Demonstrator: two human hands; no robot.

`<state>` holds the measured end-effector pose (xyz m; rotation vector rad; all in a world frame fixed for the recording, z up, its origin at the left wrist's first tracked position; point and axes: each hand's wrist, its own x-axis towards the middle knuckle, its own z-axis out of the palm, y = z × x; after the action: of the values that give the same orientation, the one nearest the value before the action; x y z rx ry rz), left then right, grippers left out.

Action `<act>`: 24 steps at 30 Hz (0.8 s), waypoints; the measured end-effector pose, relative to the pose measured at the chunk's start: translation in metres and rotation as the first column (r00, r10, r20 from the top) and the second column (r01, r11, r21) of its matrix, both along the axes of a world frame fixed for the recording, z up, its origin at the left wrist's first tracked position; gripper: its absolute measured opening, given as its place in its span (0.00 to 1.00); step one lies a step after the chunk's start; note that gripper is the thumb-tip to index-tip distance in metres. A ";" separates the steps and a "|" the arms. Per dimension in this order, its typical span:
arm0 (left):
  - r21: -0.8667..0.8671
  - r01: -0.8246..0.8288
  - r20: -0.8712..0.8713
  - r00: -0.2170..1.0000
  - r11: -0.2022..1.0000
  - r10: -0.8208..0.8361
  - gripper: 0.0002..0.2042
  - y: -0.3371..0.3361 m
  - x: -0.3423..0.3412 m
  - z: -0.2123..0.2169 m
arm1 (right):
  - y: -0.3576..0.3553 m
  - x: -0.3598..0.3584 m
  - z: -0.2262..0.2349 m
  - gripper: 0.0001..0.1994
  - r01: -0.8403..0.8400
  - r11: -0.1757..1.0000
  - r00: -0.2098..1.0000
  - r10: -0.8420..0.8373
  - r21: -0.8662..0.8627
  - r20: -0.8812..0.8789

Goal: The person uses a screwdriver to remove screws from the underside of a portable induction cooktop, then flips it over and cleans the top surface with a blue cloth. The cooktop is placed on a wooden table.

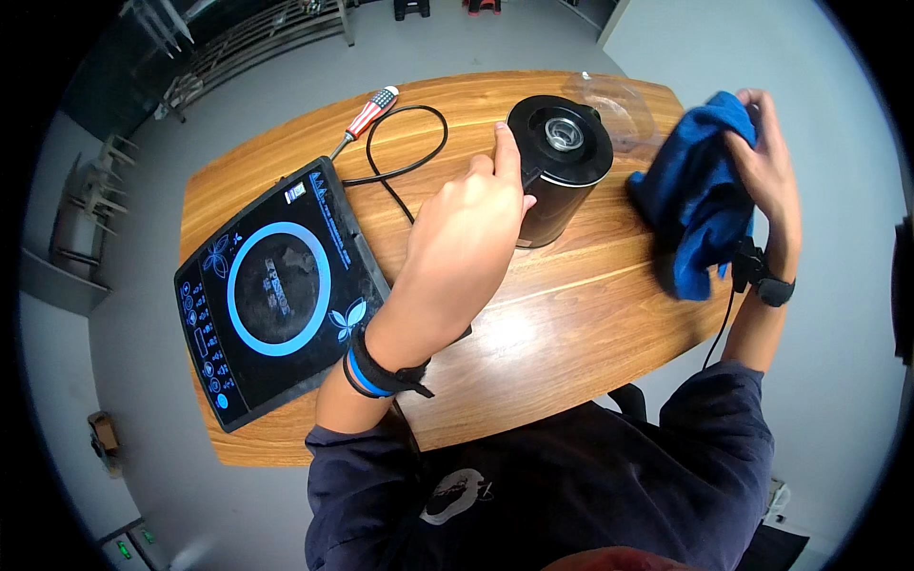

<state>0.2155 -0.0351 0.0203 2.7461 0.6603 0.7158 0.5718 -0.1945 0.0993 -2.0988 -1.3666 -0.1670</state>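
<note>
On the wooden table, my left hand [466, 224] grips a dark kettle [557, 205] at its near left side, the index finger stretched along the edge of its black lid. The kettle stands upright; a clear round piece [564, 134] sits in the middle of the lid. Part of the handle is hidden by my fingers. At the right edge of the table, my right hand [764, 162] is closed on a bunched blue cloth [700, 186], which hangs down in folds onto the tabletop. The cloth is apart from the kettle.
A black induction cooker [278, 295] lies at the left of the table [533, 352], its black cord [446, 133] looping behind it. A screwdriver [369, 114] with a striped handle rests near its far corner. A clear plastic container [614, 109] stands behind the kettle.
</note>
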 end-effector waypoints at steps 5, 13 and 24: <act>-0.096 -0.030 -0.059 0.998 0.995 0.025 0.33 0.001 -0.001 0.004 | 0.045 -0.061 0.003 0.21 -0.233 0.970 0.972 0.234 -0.071 0.000; -0.051 -0.075 -0.114 0.991 0.996 0.069 0.34 0.000 0.005 0.004 | 0.104 -0.079 -0.012 0.19 -0.583 0.799 0.802 0.595 -0.151 0.054; 0.175 -0.162 -0.136 0.973 0.971 0.187 0.32 -0.008 0.007 -0.001 | 0.094 -0.091 -0.008 0.17 -0.554 0.749 0.815 0.577 -0.363 -0.053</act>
<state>0.2223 -0.0427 0.0193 2.9412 0.9251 0.6262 0.4813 -0.1004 0.0911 -1.8468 -2.1455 0.3030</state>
